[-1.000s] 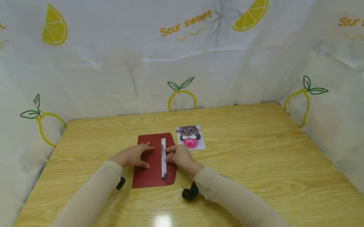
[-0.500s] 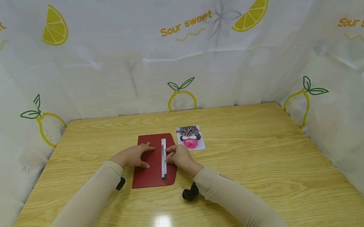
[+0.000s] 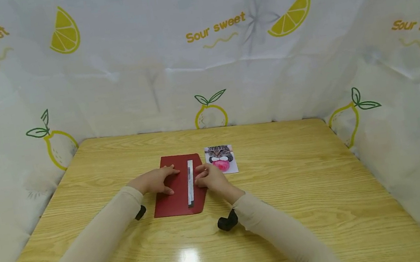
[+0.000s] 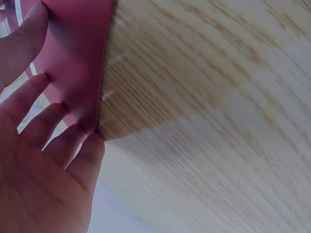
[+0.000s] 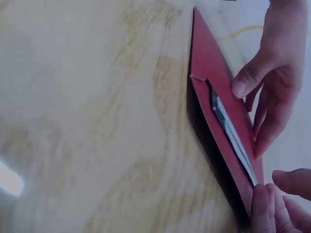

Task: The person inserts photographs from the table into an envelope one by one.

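A red envelope [image 3: 174, 199] lies on the table, with a narrow white-and-grey strip [image 3: 190, 183] running along its right part. In the right wrist view this strip [image 5: 233, 133] shows beside the edge of the flap, which stands slightly raised. My left hand [image 3: 155, 181] rests on the envelope's left side, thumb and fingers spread; in the left wrist view its fingertips touch the red surface. The right hand [image 3: 214, 180] is at the flap on the right. Its fingers are nearly straight against the flap, with the thumb apart in the right wrist view.
A square picture [image 3: 220, 160] of a cat with a pink ball lies just right of the envelope's far end. The wooden table [image 3: 304, 189] is bounded by a white cloth [image 3: 138, 87] with lemon prints at the back and sides.
My right hand has shifted slightly to the right, off the strip toward the flap's edge. The left hand and the envelope hold their places.
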Action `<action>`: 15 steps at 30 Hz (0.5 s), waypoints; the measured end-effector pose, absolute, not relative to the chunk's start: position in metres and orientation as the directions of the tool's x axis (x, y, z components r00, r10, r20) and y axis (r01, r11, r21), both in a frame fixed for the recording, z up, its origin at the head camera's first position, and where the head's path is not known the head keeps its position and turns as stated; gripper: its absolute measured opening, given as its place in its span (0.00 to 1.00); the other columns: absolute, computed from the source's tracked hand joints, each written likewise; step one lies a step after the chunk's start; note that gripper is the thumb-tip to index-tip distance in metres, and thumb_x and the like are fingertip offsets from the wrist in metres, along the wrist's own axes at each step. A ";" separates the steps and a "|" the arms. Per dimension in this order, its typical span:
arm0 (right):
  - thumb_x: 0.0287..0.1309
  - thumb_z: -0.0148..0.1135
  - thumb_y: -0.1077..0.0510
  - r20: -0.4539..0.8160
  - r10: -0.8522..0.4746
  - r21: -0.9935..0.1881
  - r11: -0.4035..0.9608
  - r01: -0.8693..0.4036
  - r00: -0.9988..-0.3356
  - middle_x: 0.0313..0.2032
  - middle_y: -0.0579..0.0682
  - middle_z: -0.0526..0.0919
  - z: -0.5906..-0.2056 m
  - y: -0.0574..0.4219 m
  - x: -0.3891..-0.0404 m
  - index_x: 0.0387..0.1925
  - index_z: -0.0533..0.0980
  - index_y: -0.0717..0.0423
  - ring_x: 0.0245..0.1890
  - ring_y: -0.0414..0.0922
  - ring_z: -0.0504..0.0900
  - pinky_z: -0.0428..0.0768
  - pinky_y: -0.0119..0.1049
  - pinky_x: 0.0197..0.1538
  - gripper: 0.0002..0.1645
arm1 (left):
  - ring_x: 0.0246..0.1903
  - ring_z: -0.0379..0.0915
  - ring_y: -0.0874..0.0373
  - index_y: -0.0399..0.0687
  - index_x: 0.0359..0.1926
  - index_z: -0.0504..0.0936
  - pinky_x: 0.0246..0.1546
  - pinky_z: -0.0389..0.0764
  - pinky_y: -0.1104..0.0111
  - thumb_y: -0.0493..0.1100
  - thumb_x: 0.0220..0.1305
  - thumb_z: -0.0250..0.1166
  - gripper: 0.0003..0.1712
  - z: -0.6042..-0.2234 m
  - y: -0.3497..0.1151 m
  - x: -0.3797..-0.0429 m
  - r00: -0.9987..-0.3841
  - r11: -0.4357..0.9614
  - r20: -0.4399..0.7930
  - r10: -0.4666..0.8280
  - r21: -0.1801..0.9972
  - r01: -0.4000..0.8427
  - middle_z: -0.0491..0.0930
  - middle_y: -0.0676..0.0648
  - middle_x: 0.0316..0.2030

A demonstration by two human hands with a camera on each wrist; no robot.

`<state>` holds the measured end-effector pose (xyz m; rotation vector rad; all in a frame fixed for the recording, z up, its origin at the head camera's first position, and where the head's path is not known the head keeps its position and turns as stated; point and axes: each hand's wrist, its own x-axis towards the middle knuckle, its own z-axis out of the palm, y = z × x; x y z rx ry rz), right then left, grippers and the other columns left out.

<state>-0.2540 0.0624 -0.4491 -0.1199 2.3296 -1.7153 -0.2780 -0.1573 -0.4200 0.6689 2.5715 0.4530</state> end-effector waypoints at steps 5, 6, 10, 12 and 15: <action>0.60 0.60 0.70 -0.115 -0.227 -0.978 0.195 0.070 -0.967 0.34 0.57 0.82 -0.438 0.070 -0.253 0.61 0.68 0.68 0.31 0.47 0.81 0.84 0.37 0.39 0.27 | 0.73 0.47 0.38 0.45 0.71 0.64 0.69 0.59 0.49 0.44 0.61 0.68 0.39 -0.421 -0.158 -0.279 -0.792 0.835 -0.328 0.515 0.403 0.375 0.50 0.36 0.74; 0.60 0.60 0.70 -0.108 -0.223 -0.980 0.185 0.067 -0.969 0.35 0.59 0.82 -0.435 0.071 -0.253 0.61 0.68 0.68 0.34 0.50 0.82 0.84 0.39 0.41 0.27 | 0.73 0.47 0.38 0.45 0.71 0.64 0.69 0.59 0.49 0.44 0.61 0.68 0.39 -0.421 -0.158 -0.280 -0.793 0.835 -0.327 0.514 0.402 0.375 0.50 0.36 0.74; 0.62 0.59 0.67 -0.066 -0.229 -0.977 0.214 0.016 -0.971 0.42 0.64 0.81 -0.423 0.084 -0.254 0.63 0.67 0.67 0.47 0.62 0.80 0.83 0.49 0.48 0.27 | 0.73 0.47 0.38 0.46 0.71 0.64 0.69 0.60 0.49 0.45 0.61 0.68 0.39 -0.421 -0.157 -0.280 -0.795 0.838 -0.332 0.508 0.404 0.367 0.50 0.36 0.74; 0.63 0.60 0.67 -0.044 -0.225 -0.973 0.231 -0.010 -0.973 0.43 0.64 0.81 -0.420 0.091 -0.256 0.63 0.68 0.67 0.48 0.61 0.80 0.82 0.50 0.49 0.27 | 0.73 0.47 0.38 0.46 0.71 0.64 0.69 0.61 0.49 0.45 0.62 0.68 0.39 -0.421 -0.158 -0.279 -0.794 0.838 -0.333 0.508 0.403 0.367 0.50 0.37 0.74; 0.63 0.60 0.66 -0.024 -0.211 -0.969 0.245 -0.029 -0.977 0.41 0.59 0.81 -0.417 0.105 -0.263 0.62 0.69 0.68 0.44 0.56 0.81 0.83 0.47 0.48 0.26 | 0.73 0.47 0.38 0.46 0.71 0.63 0.68 0.61 0.49 0.45 0.62 0.68 0.39 -0.421 -0.158 -0.279 -0.790 0.835 -0.333 0.515 0.404 0.374 0.49 0.37 0.74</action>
